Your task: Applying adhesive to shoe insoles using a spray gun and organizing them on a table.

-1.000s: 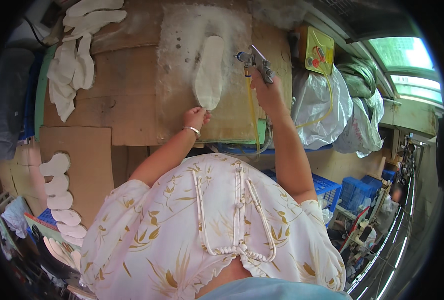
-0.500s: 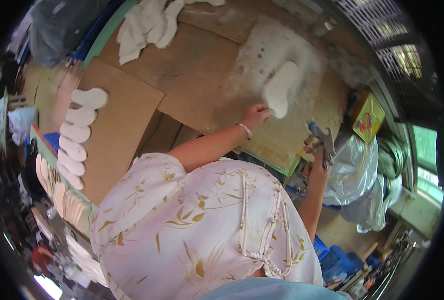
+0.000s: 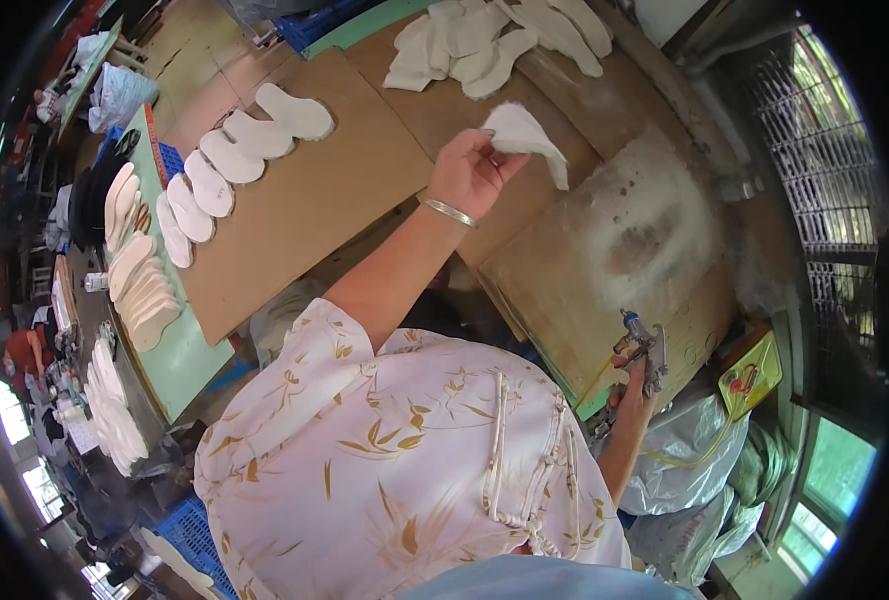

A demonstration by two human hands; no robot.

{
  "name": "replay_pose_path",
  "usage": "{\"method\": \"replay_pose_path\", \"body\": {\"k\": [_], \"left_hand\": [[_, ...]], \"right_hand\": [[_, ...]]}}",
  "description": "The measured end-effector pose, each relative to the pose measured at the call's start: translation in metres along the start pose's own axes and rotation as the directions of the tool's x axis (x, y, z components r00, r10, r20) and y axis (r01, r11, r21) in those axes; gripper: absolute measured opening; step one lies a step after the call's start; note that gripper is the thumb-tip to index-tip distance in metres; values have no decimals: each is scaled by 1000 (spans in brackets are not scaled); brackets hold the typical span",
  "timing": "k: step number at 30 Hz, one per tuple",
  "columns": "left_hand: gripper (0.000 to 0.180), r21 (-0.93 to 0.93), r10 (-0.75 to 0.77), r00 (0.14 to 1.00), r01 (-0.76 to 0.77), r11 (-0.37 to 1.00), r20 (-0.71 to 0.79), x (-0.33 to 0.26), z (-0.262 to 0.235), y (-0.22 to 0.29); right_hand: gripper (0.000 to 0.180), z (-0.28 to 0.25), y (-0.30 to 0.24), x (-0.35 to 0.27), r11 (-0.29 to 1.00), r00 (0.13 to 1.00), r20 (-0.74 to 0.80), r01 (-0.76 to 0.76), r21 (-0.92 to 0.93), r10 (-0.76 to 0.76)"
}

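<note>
Pinched at one end between the fingers of my left hand (image 3: 464, 178), a white fluffy insole (image 3: 520, 132) is raised above the brown work boards, its free end drooping to the right. Over the near right edge of the spray-whitened board (image 3: 564, 270), my right hand (image 3: 628, 388) is wrapped round a metal spray gun (image 3: 648, 346) with a blue fitting on top. A yellow hose runs down from near the gun. Left of my left hand, a row of several white insoles (image 3: 234, 157) overlaps along the edge of another brown board (image 3: 334, 210).
A heap of loose white insoles (image 3: 474, 45) lies at the far edge. Stacked insoles (image 3: 144, 285) rest on a green table (image 3: 199, 375) at the left. Plastic sacks (image 3: 684, 450) and a yellow tray (image 3: 750, 375) stand at the right, below a barred window (image 3: 814, 150).
My left hand has lifted the insole off the powdery board and carried it left and away from me. The spray gun stays in my right hand. My view has turned leftward.
</note>
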State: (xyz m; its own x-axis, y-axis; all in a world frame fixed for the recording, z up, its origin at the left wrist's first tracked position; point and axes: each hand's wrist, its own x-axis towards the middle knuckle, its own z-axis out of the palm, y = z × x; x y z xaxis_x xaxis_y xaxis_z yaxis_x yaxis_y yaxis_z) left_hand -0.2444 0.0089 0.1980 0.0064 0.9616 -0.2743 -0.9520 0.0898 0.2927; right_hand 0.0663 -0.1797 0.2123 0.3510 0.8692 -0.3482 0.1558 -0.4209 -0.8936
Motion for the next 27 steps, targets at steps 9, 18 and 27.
{"method": "replay_pose_path", "body": {"k": [9,18,27], "left_hand": [[18,-25,382,924,-383,924,-35,99,-38,172],[21,77,690,695,-691,718,-202,188,-107,359],[13,120,506,647,-544,830,-571,203,-215,270]], "right_hand": [[26,85,-31,13,996,993,95,-63,-55,68],[26,167,-55,31,985,990,95,-87,-149,102],[26,197,-66,38,957,982,86,-141,-253,168]]}}
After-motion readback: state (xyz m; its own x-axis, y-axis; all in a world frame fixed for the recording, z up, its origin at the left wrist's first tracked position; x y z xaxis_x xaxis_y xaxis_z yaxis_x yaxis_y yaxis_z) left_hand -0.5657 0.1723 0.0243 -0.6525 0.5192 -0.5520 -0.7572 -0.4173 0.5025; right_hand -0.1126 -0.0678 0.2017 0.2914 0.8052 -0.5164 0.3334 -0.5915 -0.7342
